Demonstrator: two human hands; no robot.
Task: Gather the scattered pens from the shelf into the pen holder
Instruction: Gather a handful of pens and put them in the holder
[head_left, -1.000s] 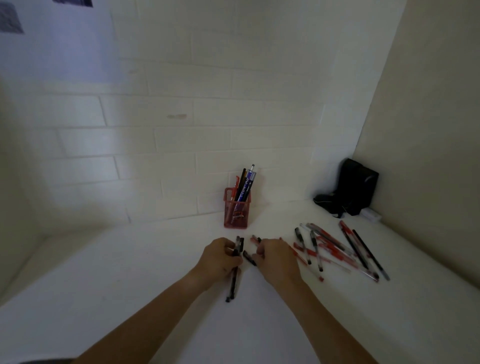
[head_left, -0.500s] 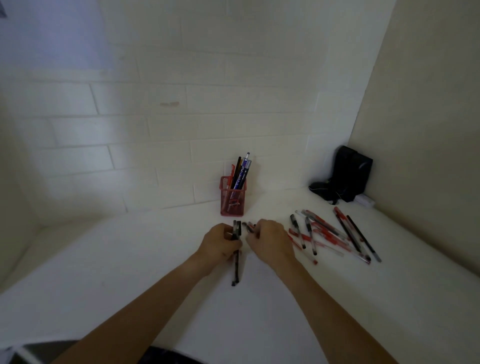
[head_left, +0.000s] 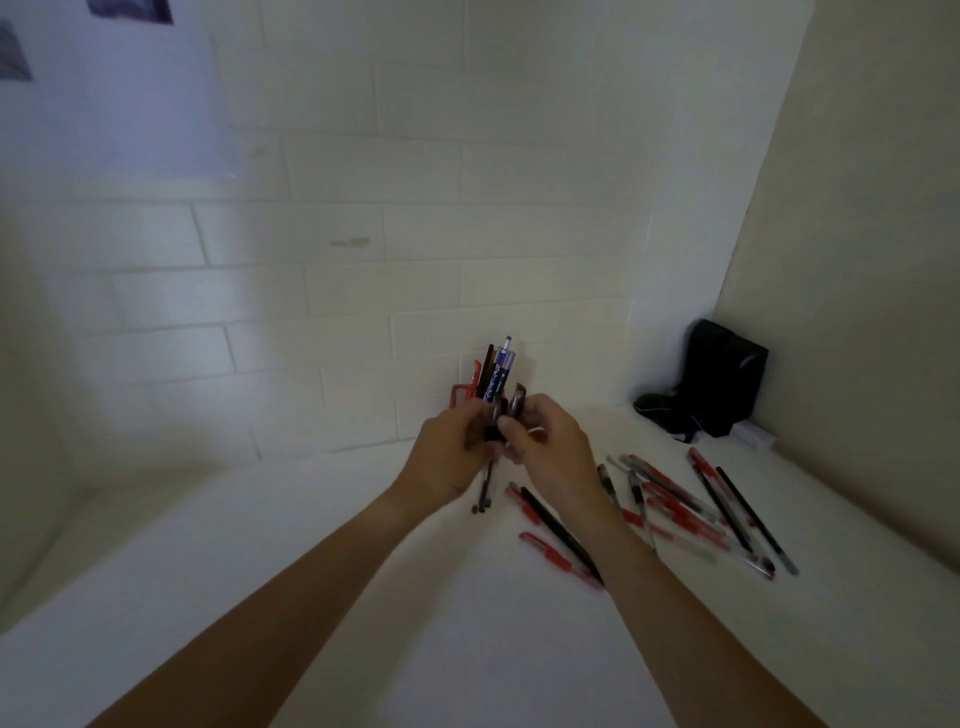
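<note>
Both hands meet around a small bundle of dark pens (head_left: 491, 467): the left hand (head_left: 447, 457) curls its fingers round the barrels, whose tips hang below the fist, while the right hand (head_left: 553, 452) pinches the upper ends beside it. Just behind the grip stands the red mesh pen holder (head_left: 463, 396), already holding several pens. Right of the grip, red and black scattered pens (head_left: 675, 506) lie on the white shelf (head_left: 363, 519). Farther right, a black object (head_left: 719, 382) sits in the corner.

head view, looking down, near shelf (head_left: 363, 597)
</note>
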